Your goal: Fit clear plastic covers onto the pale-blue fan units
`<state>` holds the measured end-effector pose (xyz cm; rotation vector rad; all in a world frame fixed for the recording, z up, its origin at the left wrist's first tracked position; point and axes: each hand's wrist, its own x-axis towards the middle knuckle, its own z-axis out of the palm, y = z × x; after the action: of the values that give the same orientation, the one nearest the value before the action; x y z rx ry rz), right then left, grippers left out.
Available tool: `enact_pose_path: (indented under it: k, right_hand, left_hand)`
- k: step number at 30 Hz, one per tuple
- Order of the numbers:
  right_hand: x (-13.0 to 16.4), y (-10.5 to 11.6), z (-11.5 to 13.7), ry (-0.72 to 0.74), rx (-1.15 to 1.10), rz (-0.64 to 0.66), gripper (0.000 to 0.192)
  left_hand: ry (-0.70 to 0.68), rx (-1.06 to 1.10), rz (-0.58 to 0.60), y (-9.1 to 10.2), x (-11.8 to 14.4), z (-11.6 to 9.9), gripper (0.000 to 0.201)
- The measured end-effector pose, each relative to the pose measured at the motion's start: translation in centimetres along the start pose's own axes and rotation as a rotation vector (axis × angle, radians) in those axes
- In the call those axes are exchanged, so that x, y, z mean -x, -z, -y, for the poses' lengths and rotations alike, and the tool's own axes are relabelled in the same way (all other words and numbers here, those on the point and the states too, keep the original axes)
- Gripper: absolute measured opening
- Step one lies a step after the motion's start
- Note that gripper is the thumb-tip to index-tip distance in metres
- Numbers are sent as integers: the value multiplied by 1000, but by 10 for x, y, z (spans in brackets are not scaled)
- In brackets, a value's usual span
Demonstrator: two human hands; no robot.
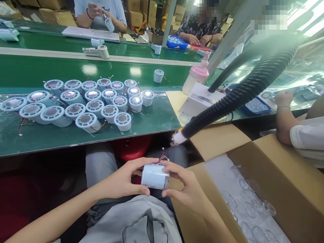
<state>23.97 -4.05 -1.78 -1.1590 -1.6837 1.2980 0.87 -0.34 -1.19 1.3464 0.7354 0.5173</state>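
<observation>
Both my hands hold one pale blue cylindrical part (155, 176) low over my lap, lying on its side with red and black wires (163, 157) sticking up from it. My left hand (124, 180) grips its left end with thumb under and fingers over. My right hand (186, 189) pinches its right end. Just above and to the right hangs the white nozzle (179, 137) of a black ribbed hose (243, 94).
Several matching cylindrical parts (86, 104) stand clustered on the green bench (50, 138). An open cardboard box (265, 189) with clear plastic pieces sits at my right. A white box (199, 98) and pink-capped bottle (196, 77) stand beyond. Other people work across the belt and at my right.
</observation>
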Motion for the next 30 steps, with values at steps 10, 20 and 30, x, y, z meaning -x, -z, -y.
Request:
enact_pose_path:
  k: [10,20,30]
  right_hand:
    - [-3,-1,15,-224,-308,36,45]
    - [-6,-5,11,-359,-548,34,47]
    - [-12,-10,15,-468,-587,46,47]
  left_hand:
    - [-103,-263,-32,1,4,-6,72]
    - [-173,-392,-29,4,6,-2,71]
    - [-192,-412,-21,6,7,-2,71]
